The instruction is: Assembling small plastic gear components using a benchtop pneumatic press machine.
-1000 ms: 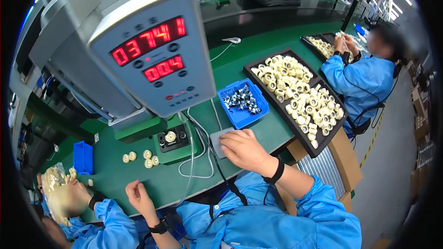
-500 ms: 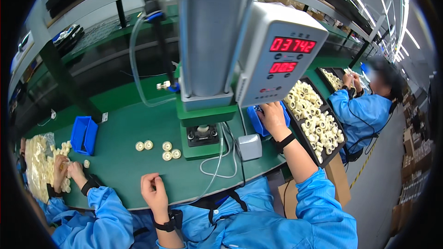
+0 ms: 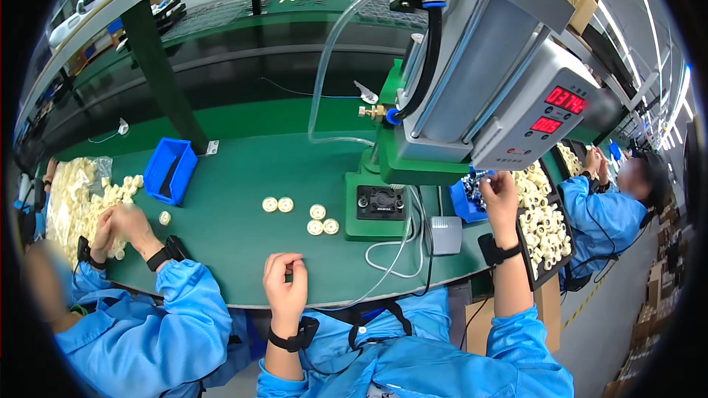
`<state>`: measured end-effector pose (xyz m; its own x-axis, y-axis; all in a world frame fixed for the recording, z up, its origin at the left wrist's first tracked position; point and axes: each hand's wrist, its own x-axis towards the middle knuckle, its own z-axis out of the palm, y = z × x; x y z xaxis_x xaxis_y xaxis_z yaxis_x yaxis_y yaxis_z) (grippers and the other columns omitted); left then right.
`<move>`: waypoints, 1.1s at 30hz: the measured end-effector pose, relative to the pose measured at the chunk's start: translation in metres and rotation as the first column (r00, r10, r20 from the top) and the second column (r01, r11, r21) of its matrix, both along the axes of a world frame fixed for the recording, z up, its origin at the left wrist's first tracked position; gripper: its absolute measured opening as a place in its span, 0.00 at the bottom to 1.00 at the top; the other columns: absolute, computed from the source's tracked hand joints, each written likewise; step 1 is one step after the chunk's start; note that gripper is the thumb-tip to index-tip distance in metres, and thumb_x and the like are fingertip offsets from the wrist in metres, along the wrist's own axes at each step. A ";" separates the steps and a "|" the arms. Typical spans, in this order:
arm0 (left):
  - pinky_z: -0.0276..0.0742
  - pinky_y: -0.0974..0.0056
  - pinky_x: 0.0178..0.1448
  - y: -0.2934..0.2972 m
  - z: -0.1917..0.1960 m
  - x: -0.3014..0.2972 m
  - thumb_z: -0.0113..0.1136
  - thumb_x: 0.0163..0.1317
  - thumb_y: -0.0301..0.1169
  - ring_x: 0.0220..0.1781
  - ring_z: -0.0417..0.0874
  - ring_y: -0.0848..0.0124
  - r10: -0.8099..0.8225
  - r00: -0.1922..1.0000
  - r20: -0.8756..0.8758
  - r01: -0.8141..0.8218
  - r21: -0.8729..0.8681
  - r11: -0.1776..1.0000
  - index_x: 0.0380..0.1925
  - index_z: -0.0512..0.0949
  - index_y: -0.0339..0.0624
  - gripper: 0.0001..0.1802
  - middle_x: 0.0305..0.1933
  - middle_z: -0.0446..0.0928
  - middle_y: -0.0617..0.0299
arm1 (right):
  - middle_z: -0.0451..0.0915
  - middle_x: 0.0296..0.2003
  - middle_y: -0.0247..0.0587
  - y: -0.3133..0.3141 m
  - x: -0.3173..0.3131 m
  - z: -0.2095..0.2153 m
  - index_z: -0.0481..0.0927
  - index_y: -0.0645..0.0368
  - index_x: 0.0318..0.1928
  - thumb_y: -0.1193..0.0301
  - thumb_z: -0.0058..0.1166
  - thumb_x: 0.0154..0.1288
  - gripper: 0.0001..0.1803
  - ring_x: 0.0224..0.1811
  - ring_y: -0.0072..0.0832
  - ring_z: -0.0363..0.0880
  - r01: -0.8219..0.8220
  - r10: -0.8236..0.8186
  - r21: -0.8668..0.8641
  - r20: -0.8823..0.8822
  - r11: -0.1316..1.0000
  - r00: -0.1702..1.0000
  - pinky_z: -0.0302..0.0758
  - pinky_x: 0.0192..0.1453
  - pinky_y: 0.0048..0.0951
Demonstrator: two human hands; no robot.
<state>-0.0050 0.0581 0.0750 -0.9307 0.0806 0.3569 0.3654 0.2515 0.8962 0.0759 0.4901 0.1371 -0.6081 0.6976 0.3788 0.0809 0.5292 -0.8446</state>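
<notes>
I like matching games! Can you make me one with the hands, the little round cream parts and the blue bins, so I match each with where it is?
Things:
1. left hand
2. right hand
3. four cream gear-like discs
4. empty blue bin

Places:
A. reaching into the blue tray of small parts
B. lying loose on the green mat
C. curled at the bench's near edge
D. beside the dark post

Pairs: 1-C, 2-A, 3-B, 4-D
</notes>
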 end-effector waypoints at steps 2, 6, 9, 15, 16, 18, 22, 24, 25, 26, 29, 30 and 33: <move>0.74 0.70 0.39 -0.001 0.000 0.000 0.59 0.62 0.17 0.33 0.76 0.75 -0.003 1.000 -0.011 0.003 -0.018 1.000 0.37 0.81 0.34 0.05 0.37 0.78 0.60 | 0.79 0.28 0.30 -0.035 0.007 0.025 0.73 0.59 0.35 0.79 0.61 0.66 0.08 0.26 0.13 0.71 -0.139 0.095 -0.335 -0.146 0.932 0.985 0.66 0.30 0.17; 0.76 0.69 0.41 0.004 0.004 -0.004 0.60 0.62 0.19 0.34 0.79 0.72 -0.048 0.998 -0.048 0.043 -0.090 0.995 0.38 0.82 0.34 0.06 0.38 0.79 0.58 | 0.82 0.29 0.36 -0.090 0.008 0.021 0.76 0.59 0.35 0.80 0.62 0.64 0.07 0.26 0.16 0.74 -0.467 0.295 -0.566 -0.372 0.680 0.880 0.67 0.30 0.19; 0.77 0.65 0.42 0.008 0.018 -0.010 0.61 0.62 0.21 0.36 0.80 0.67 -0.131 0.991 0.031 0.135 -0.178 0.975 0.40 0.82 0.35 0.07 0.39 0.79 0.56 | 0.84 0.32 0.38 -0.117 -0.011 0.011 0.80 0.64 0.43 0.77 0.65 0.64 0.09 0.32 0.21 0.80 -0.484 0.344 -0.598 -0.340 0.639 0.875 0.71 0.35 0.20; 0.77 0.56 0.55 0.010 0.041 -0.033 0.64 0.60 0.28 0.49 0.79 0.55 -0.098 0.995 0.016 0.096 -0.415 0.905 0.48 0.80 0.38 0.16 0.49 0.78 0.51 | 0.75 0.55 0.43 -0.168 -0.059 0.028 0.70 0.61 0.61 0.73 0.68 0.61 0.30 0.42 0.28 0.81 -0.468 0.427 -0.092 -0.284 0.879 0.858 0.76 0.46 0.27; 0.75 0.55 0.58 0.010 0.039 -0.042 0.64 0.60 0.28 0.52 0.78 0.53 -0.092 0.995 -0.031 0.069 -0.452 0.890 0.50 0.80 0.38 0.17 0.51 0.78 0.50 | 0.74 0.56 0.43 -0.167 -0.066 0.022 0.68 0.61 0.62 0.72 0.68 0.60 0.32 0.42 0.29 0.81 -0.452 0.421 -0.072 -0.257 0.889 0.870 0.76 0.47 0.29; 0.69 0.50 0.67 0.009 0.036 -0.062 0.63 0.59 0.27 0.61 0.73 0.45 -0.065 0.997 -0.053 0.028 -0.512 0.858 0.57 0.76 0.39 0.24 0.57 0.74 0.46 | 0.75 0.53 0.47 -0.164 -0.075 0.019 0.61 0.64 0.66 0.69 0.69 0.60 0.39 0.43 0.34 0.80 -0.452 0.407 -0.225 -0.220 0.863 0.887 0.77 0.49 0.36; 0.71 0.42 0.64 -0.005 0.009 -0.110 0.63 0.51 0.23 0.61 0.76 0.41 -0.149 0.924 -0.351 -0.134 -0.664 0.735 0.58 0.77 0.37 0.29 0.56 0.78 0.39 | 0.78 0.49 0.53 -0.156 -0.052 0.022 0.54 0.68 0.68 0.70 0.68 0.61 0.43 0.46 0.39 0.81 -0.431 0.420 -0.142 -0.101 0.891 0.902 0.78 0.54 0.37; 0.71 0.47 0.65 -0.027 -0.010 -0.125 0.65 0.52 0.22 0.62 0.76 0.44 -0.149 0.976 -0.160 -0.002 -0.689 0.725 0.57 0.77 0.38 0.28 0.56 0.79 0.43 | 0.79 0.51 0.52 -0.142 -0.021 0.011 0.50 0.66 0.69 0.72 0.66 0.62 0.44 0.51 0.39 0.81 -0.430 0.430 0.037 -0.160 0.902 0.889 0.76 0.58 0.37; 0.71 0.49 0.64 -0.025 -0.002 -0.116 0.65 0.53 0.23 0.59 0.76 0.47 -0.084 0.983 -0.164 -0.053 -0.688 0.724 0.53 0.78 0.39 0.23 0.53 0.79 0.47 | 0.79 0.53 0.49 -0.130 -0.007 0.008 0.48 0.62 0.70 0.73 0.66 0.63 0.45 0.55 0.37 0.80 -0.434 0.441 0.081 -0.143 0.897 0.886 0.76 0.60 0.38; 0.71 0.50 0.62 -0.027 0.002 -0.117 0.65 0.54 0.23 0.55 0.76 0.49 -0.065 0.995 -0.074 -0.003 -0.681 0.733 0.46 0.79 0.39 0.17 0.50 0.79 0.49 | 0.80 0.53 0.49 -0.106 0.008 -0.003 0.50 0.62 0.69 0.73 0.66 0.63 0.43 0.57 0.39 0.80 -0.286 0.304 0.190 -0.076 0.939 0.950 0.75 0.61 0.39; 0.71 0.52 0.60 -0.013 0.021 -0.103 0.64 0.57 0.24 0.54 0.75 0.49 -0.005 0.992 0.125 0.084 -0.633 0.770 0.39 0.78 0.38 0.10 0.48 0.78 0.51 | 0.79 0.52 0.52 -0.020 0.055 -0.022 0.73 0.68 0.54 0.73 0.65 0.58 0.25 0.59 0.49 0.75 0.071 -0.065 0.058 -0.091 0.996 0.994 0.70 0.67 0.43; 0.72 0.53 0.57 -0.009 0.021 -0.100 0.64 0.57 0.24 0.51 0.76 0.50 -0.017 0.995 0.100 0.079 -0.656 0.750 0.40 0.78 0.38 0.10 0.46 0.78 0.51 | 0.79 0.51 0.53 0.011 0.073 -0.025 0.69 0.68 0.59 0.72 0.65 0.59 0.29 0.57 0.48 0.75 0.134 -0.139 0.143 0.030 0.981 0.990 0.71 0.65 0.45; 0.75 0.56 0.49 -0.011 0.024 -0.096 0.65 0.57 0.24 0.43 0.79 0.55 -0.036 0.994 0.101 0.094 -0.671 0.735 0.40 0.77 0.36 0.11 0.41 0.79 0.53 | 0.76 0.57 0.57 0.057 0.110 -0.025 0.66 0.67 0.64 0.70 0.65 0.60 0.34 0.61 0.53 0.71 0.370 -0.412 0.287 0.101 0.884 0.906 0.66 0.69 0.49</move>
<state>-0.1010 0.0470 0.0987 -0.9356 0.3341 0.1143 0.3423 0.7783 0.5265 0.1861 0.5475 0.1117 -0.3714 0.7827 0.4995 0.4443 0.6222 -0.6446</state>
